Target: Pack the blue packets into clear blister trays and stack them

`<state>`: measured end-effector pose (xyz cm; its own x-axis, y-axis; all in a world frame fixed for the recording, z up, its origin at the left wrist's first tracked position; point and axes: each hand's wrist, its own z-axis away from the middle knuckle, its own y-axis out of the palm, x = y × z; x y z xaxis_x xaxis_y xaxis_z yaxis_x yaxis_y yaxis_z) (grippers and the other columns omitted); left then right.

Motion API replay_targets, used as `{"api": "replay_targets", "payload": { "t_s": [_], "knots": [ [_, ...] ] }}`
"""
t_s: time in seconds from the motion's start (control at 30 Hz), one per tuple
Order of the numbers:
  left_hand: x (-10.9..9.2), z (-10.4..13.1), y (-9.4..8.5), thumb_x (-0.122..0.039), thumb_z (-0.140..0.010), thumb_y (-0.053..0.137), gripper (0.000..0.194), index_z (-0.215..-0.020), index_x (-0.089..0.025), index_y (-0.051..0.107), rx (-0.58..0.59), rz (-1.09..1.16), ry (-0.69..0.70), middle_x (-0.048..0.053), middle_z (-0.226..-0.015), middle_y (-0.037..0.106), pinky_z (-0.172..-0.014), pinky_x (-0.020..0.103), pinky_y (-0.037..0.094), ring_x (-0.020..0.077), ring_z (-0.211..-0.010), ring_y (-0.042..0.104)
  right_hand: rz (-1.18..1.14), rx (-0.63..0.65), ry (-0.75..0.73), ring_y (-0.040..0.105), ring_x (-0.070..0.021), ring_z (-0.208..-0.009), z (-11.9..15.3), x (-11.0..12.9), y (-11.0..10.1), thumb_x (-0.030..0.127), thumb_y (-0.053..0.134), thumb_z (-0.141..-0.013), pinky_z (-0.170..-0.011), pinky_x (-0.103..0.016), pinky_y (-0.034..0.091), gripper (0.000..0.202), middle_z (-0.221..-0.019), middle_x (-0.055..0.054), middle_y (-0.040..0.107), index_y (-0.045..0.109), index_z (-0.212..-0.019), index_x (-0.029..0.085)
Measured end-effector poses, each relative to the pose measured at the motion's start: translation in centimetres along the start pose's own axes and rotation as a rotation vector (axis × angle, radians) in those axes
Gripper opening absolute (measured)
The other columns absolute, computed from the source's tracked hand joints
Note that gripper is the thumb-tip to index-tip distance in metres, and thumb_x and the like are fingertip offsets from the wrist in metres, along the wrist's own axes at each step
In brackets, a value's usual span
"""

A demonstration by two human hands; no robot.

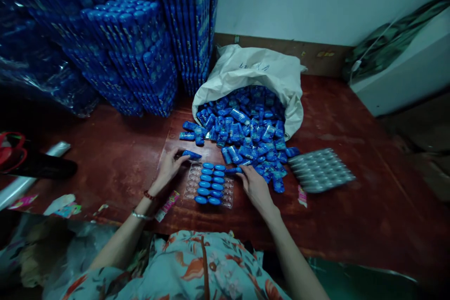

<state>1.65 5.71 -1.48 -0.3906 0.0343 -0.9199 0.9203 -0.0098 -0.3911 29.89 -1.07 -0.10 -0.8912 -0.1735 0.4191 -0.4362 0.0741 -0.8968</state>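
Observation:
My left hand is closed around the end of a small blue bottle-shaped pack, just above the left back corner of a clear plastic tray. Two middle columns of the tray hold upright blue packs; its outer columns show bare cells. At the tray's right back side, my right hand pinches another blue pack, which lies sideways. Behind both hands spreads a heap of loose blue packs, spilling from the mouth of a white woven sack.
A stack of clear trays sits to the right on the red-brown table. Tall stacks of filled blue trays rise at the back left. A dark bottle with a red lid and a plastic roll lie at the left.

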Motion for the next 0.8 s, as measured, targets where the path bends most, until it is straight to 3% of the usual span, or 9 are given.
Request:
{"api": "replay_targets", "payload": {
  "t_s": [0.2, 0.37, 0.5, 0.63, 0.8],
  "knots": [
    [-0.1, 3.4, -0.3, -0.032, -0.085, 0.053, 0.021, -0.093, -0.014, 0.059, 0.067, -0.045, 0.128, 0.006, -0.09, 0.064, -0.076, 0.029, 0.05, 0.0174, -0.083, 0.06, 0.307, 0.176, -0.138, 0.058, -0.0207, -0.081, -1.1, 1.9, -1.0, 0.01, 0.038, -0.089, -0.068, -0.028, 0.042, 0.026, -0.086, -0.01, 0.06, 0.058, -0.106, 0.014],
    [0.1, 3.1, -0.3, -0.024, -0.089, 0.048, 0.017, -0.101, -0.015, 0.057, 0.032, -0.149, 0.323, 0.007, -0.092, 0.062, -0.078, 0.03, 0.048, 0.0162, -0.085, 0.058, 0.394, 0.33, -0.218, 0.058, -0.0212, -0.08, -2.3, 3.0, -2.2, 0.004, 0.033, -0.087, -0.068, -0.03, 0.043, 0.032, -0.092, -0.012, 0.06, 0.056, -0.108, 0.012],
    [-0.2, 2.6, -0.7, -0.02, -0.089, 0.047, 0.014, -0.099, -0.016, 0.056, 0.13, -0.235, 0.394, 0.004, -0.087, 0.058, -0.071, 0.027, 0.046, 0.0148, -0.079, 0.056, 0.476, 0.447, -0.212, 0.058, -0.0232, -0.087, -3.2, 4.3, -2.4, 0.001, 0.033, -0.085, -0.07, -0.032, 0.044, 0.034, -0.098, -0.014, 0.061, 0.056, -0.107, 0.012],
    [-1.1, 2.6, -0.9, -0.014, -0.091, 0.038, 0.016, -0.09, -0.015, 0.055, 0.271, -0.43, 0.418, 0.003, -0.084, 0.053, -0.067, 0.024, 0.043, 0.0136, -0.076, 0.052, 0.47, 0.451, -0.217, 0.058, -0.0239, -0.087, -3.6, 4.5, -2.0, 0.003, 0.033, -0.086, -0.07, -0.032, 0.044, 0.033, -0.102, -0.015, 0.06, 0.056, -0.108, 0.012],
    [-2.8, 2.0, -0.3, -0.011, -0.089, 0.037, 0.019, -0.087, -0.016, 0.055, 0.396, -0.748, 0.533, 0.005, -0.085, 0.051, -0.069, 0.027, 0.041, 0.0164, -0.076, 0.047, 0.469, 0.367, -0.217, 0.058, -0.0217, -0.084, -3.3, 4.2, -1.6, 0.002, 0.034, -0.086, -0.069, -0.03, 0.043, 0.034, -0.099, -0.014, 0.06, 0.057, -0.108, 0.013]
  ]
}}
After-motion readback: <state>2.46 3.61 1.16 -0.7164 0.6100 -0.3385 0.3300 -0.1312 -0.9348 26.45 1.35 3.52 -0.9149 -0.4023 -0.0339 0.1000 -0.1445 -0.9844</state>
